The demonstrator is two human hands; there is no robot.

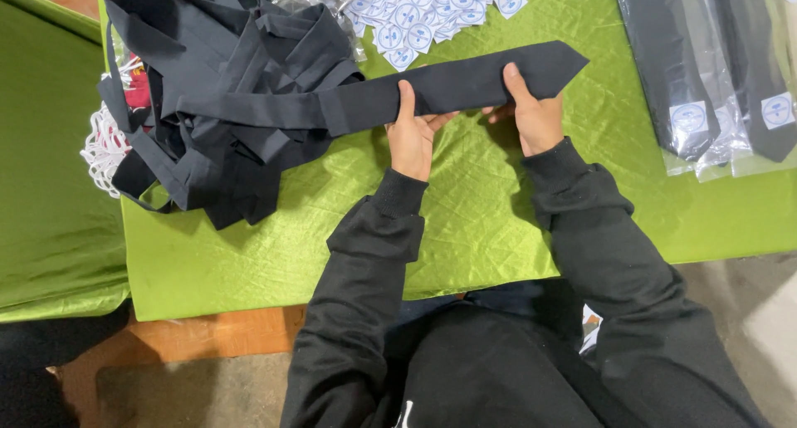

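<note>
Left hand [409, 137] and right hand [534, 117] both gripping a black necktie [452, 88], thumbs on top, pile of dark ties [224, 88] left of the hands, green-covered bench [465, 220] beneath

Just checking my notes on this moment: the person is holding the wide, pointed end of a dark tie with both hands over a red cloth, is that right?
Not quite: the cloth is green, not red, as the head view shows. The rest holds: the left hand and right hand both hold the wide, pointed end of the dark tie over it.
</note>
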